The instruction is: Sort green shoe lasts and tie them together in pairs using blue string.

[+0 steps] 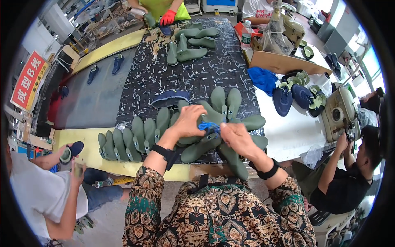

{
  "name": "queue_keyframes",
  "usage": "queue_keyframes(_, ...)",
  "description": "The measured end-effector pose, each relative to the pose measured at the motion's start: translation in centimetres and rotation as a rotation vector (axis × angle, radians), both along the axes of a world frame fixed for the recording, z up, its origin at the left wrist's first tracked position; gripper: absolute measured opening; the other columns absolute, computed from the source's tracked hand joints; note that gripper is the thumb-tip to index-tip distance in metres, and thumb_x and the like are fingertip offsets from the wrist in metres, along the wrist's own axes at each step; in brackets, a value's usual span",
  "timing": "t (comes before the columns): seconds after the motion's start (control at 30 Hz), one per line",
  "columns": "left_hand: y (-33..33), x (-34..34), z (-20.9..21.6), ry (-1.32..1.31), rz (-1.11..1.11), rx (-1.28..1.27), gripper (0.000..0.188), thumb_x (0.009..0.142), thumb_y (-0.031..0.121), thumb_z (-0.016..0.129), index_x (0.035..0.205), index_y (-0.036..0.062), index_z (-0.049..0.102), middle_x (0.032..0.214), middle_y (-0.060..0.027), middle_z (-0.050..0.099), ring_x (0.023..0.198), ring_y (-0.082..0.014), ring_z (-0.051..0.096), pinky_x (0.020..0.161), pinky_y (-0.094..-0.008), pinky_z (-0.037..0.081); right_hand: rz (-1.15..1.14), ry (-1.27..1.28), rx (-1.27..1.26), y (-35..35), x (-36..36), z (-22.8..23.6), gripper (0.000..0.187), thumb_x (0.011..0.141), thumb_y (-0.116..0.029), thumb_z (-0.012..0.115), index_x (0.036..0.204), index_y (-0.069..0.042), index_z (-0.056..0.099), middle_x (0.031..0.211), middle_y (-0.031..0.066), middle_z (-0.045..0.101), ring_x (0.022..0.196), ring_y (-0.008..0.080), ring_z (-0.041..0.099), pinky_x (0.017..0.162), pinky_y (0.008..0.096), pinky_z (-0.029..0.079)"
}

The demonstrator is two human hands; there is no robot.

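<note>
Looks like mid-tying: left hand (190, 120) and right hand (238, 138) both pinch a blue cord (209, 126) shut-fingered, over a bundle of green shoe lasts (205, 144) at the table's near edge. Next it probably needs pulling snug. More lasts (127, 142) lie in a row to the left, and a further pile (191, 45) sits at the far end.

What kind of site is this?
Most likely a shoe factory floor. The left hand and right hand work a blue cord over green shoe lasts on a long table; nearby lie blue shoe uppers.
</note>
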State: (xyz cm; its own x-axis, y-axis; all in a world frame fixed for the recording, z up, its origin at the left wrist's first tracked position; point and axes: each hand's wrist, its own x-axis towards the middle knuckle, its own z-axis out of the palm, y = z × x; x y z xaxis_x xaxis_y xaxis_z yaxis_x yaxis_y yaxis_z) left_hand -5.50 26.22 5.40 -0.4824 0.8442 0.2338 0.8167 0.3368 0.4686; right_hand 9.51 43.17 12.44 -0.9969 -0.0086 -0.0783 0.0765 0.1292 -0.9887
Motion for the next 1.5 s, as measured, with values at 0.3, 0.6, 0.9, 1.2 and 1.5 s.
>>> queue_keyframes(0.3, 2.3, -1.2, 4.4, -0.519, -0.111, -0.190, 0.051, 0.051, 0.023, 0.073, 0.098, 0.0064, 0.059, 0.092, -0.0080, 0.054, 0.087, -0.0252, 0.053, 0.077, -0.0334, 0.042, -0.137, -0.028, -0.262, 4.4, -8.3, 5.0, 0.046, 0.093, -0.032, 0.044, 0.056, -0.006, 0.044, 0.057, 0.0027, 0.047, 0.045, 0.0082, 0.038, 0.042, 0.0242, 0.031)
queue_keyframes(0.6, 0.6, -3.9, 1.0, -0.533, 0.045, -0.414, 0.041, 0.055, 0.012, 0.068, 0.094, 0.0022, 0.063, 0.081, -0.0093, 0.062, 0.077, -0.0210, 0.057, 0.069, -0.0300, 0.045, -0.189, -0.245, -0.477, 6.0, -9.9, -3.6, 0.033, 0.094, -0.027, 0.043, 0.093, 0.002, 0.057, 0.083, 0.0093, 0.058, 0.074, 0.0181, 0.059, 0.060, 0.0291, 0.051)
queue_keyframes(0.9, -1.4, -1.7, -1.3, -0.284, 0.071, -0.044, 0.032, 0.065, 0.011, 0.072, 0.096, 0.0049, 0.065, 0.104, -0.0112, 0.060, 0.099, -0.0277, 0.056, 0.083, -0.0338, 0.045, -0.062, 0.171, 0.587, 3.1, -4.7, -5.1, 0.020, 0.078, -0.014, 0.061, 0.093, 0.000, 0.060, 0.093, 0.0136, 0.061, 0.085, 0.0301, 0.061, 0.077, 0.0396, 0.047)
queue_keyframes(1.2, -0.6, 0.7, -1.2, -0.418, 0.173, 0.239, 0.012, 0.084, 0.011, 0.055, 0.083, 0.0030, 0.064, 0.094, -0.0105, 0.063, 0.086, -0.0253, 0.059, 0.079, -0.0322, 0.043, 0.242, 0.433, 1.071, 0.0, -6.9, -5.7, 0.037, 0.069, -0.009, 0.065, 0.104, -0.005, 0.054, 0.105, 0.0136, 0.050, 0.091, 0.0298, 0.057, 0.075, 0.0412, 0.045)
queue_keyframes(1.5, -1.2, 0.3, 2.3, -1.203, 0.242, 0.803, 0.038, 0.097, 0.027, 0.040, 0.067, 0.0056, 0.051, 0.060, -0.0047, 0.051, 0.063, -0.0172, 0.055, 0.069, -0.0333, 0.047, 0.228, 0.534, 0.858, -0.3, -6.7, -4.7, 0.017, 0.077, -0.014, 0.058, 0.066, -0.002, 0.060, 0.096, 0.0135, 0.059, 0.092, 0.0278, 0.056, 0.078, 0.0398, 0.043)
